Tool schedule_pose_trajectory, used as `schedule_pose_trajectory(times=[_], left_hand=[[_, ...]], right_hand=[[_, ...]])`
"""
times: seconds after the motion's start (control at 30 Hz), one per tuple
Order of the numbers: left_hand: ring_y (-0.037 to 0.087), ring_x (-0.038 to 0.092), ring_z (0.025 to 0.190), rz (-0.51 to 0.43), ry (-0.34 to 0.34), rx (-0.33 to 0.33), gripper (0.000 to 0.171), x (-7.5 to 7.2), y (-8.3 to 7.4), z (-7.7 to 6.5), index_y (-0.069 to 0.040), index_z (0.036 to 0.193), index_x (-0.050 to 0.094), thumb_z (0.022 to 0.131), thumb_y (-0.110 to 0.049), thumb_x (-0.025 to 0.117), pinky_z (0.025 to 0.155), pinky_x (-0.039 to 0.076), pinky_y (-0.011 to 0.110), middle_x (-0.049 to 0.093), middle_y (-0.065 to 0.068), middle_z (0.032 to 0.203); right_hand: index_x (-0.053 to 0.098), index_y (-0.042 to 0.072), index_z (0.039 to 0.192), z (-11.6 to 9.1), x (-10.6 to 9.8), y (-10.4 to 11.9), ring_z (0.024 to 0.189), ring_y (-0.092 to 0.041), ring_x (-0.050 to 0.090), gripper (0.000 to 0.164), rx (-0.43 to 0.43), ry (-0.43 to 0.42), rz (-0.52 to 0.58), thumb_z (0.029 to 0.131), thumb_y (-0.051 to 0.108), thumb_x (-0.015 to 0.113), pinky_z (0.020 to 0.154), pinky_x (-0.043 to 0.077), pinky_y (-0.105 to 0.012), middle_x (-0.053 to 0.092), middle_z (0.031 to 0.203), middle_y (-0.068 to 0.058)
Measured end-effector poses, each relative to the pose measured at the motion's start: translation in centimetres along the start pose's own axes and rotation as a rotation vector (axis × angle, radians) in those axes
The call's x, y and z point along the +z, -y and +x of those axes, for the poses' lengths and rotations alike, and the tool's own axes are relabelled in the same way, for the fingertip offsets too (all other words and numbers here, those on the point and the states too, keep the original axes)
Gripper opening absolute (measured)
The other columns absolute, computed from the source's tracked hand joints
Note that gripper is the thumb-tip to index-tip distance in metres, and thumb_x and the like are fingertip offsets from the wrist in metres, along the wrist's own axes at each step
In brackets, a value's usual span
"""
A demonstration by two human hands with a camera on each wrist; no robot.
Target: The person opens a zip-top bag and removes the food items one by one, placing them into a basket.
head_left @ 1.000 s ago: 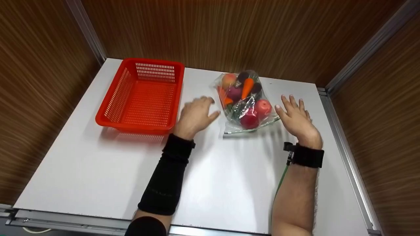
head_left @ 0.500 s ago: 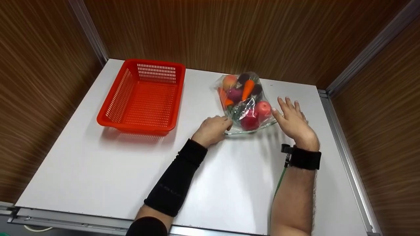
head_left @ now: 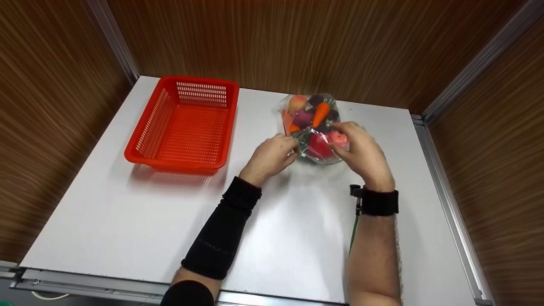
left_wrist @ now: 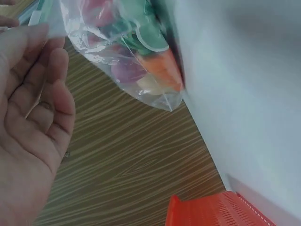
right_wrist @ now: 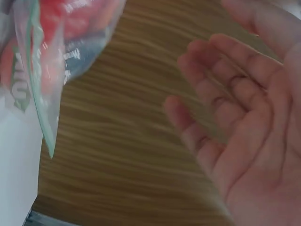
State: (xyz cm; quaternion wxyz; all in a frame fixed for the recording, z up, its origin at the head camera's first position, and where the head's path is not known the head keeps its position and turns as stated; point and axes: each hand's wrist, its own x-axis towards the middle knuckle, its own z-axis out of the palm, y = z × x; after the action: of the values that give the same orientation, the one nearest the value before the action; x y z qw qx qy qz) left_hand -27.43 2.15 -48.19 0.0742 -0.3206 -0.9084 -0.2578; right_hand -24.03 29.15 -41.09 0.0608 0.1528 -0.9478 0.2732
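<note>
A clear zip bag of fruit and vegetables lies near the back of the white table. Through the plastic show an orange carrot, a peach-coloured fruit, a purple round piece and a red fruit. My left hand pinches the bag's near left corner; in the left wrist view its thumb and finger meet on the plastic by the zip edge. Over the bag's right side my right hand reaches with relaxed fingers. The right wrist view shows that hand apart from the bag's green zip strip.
A red plastic basket with slotted walls stands left of the bag, nothing inside it. Brown wood-grain panels enclose the white table at the back and both sides. A green cable runs along the right forearm.
My left hand has moved right to the bag and taken its near left corner. My right hand has come in leftward over the bag. The bag's near edge has lifted and drawn in.
</note>
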Motion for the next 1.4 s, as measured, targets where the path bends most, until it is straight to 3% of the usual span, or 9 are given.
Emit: schedule_pose_trajectory(times=[0.1,0.27,0.43,0.63,0.83,1.1,1.27,1.4], left_hand=[[0.032,0.077,0.114,-0.033,-0.049,-0.001,0.011,-0.5,0.0,0.0,-0.008,0.117,0.082,0.112,-0.015,0.076,0.101,0.066,0.048,0.087,0.009,0.118],[0.031,0.079,0.108,-0.035,-0.165,0.031,0.009,-0.9,-0.3,-0.2,-0.007,0.115,0.080,0.112,-0.014,0.076,0.097,0.067,0.048,0.088,0.008,0.115],[0.031,0.082,0.105,-0.020,-0.273,0.069,0.009,-1.4,-0.9,-0.3,-0.006,0.114,0.081,0.112,-0.014,0.079,0.092,0.068,0.050,0.088,0.008,0.110],[0.030,0.083,0.105,-0.036,-0.326,0.080,0.011,-2.6,-1.5,-0.7,-0.005,0.116,0.081,0.112,-0.015,0.080,0.092,0.069,0.050,0.088,0.009,0.110],[0.031,0.081,0.105,-0.066,-0.387,0.038,0.013,-4.8,-1.0,-1.5,-0.003,0.119,0.082,0.112,-0.014,0.080,0.095,0.068,0.048,0.088,0.012,0.112],[0.034,0.080,0.108,-0.131,-0.501,-0.082,0.015,-7.4,0.8,-2.2,-0.001,0.120,0.083,0.113,-0.014,0.079,0.101,0.066,0.048,0.088,0.016,0.114],[0.033,0.082,0.109,-0.167,-0.541,-0.140,0.014,-8.1,1.6,-2.7,-0.002,0.119,0.083,0.112,-0.013,0.079,0.095,0.065,0.048,0.087,0.017,0.113],[0.031,0.082,0.110,-0.157,-0.530,-0.137,0.015,-8.1,1.5,-3.0,-0.003,0.120,0.082,0.113,-0.015,0.078,0.091,0.066,0.047,0.087,0.016,0.115]], right_hand=[[0.074,0.004,0.150,0.5,1.2,1.0,0.140,-0.043,0.071,0.048,-0.065,0.000,-0.011,0.105,0.013,0.089,0.124,0.058,-0.065,0.078,0.146,-0.020],[0.080,0.007,0.138,1.2,2.8,2.5,0.135,-0.040,0.075,0.041,-0.175,-0.003,-0.069,0.102,0.022,0.094,0.119,0.061,-0.061,0.082,0.139,-0.016],[0.084,0.008,0.126,1.1,3.6,3.5,0.125,-0.038,0.080,0.027,-0.259,-0.090,-0.139,0.103,0.020,0.093,0.108,0.065,-0.058,0.086,0.128,-0.013],[0.086,0.009,0.124,1.2,3.8,4.0,0.115,-0.040,0.083,0.022,-0.278,-0.191,-0.174,0.102,0.009,0.091,0.097,0.068,-0.060,0.089,0.125,-0.013],[0.085,0.007,0.119,1.1,3.1,3.1,0.110,-0.043,0.082,0.015,-0.201,-0.227,-0.193,0.105,0.012,0.087,0.092,0.065,-0.063,0.089,0.120,-0.015],[0.084,0.008,0.117,1.1,0.8,-0.6,0.120,-0.047,0.077,0.012,-0.085,-0.292,-0.190,0.109,0.017,0.083,0.095,0.059,-0.069,0.086,0.123,-0.015],[0.084,0.006,0.120,0.1,-0.7,-2.4,0.130,-0.052,0.071,0.015,0.058,-0.329,-0.180,0.111,0.017,0.082,0.103,0.055,-0.077,0.081,0.134,-0.020],[0.085,0.006,0.122,-0.6,-0.9,-2.3,0.134,-0.054,0.069,0.016,0.119,-0.303,-0.189,0.113,0.018,0.079,0.107,0.053,-0.080,0.078,0.140,-0.022]])
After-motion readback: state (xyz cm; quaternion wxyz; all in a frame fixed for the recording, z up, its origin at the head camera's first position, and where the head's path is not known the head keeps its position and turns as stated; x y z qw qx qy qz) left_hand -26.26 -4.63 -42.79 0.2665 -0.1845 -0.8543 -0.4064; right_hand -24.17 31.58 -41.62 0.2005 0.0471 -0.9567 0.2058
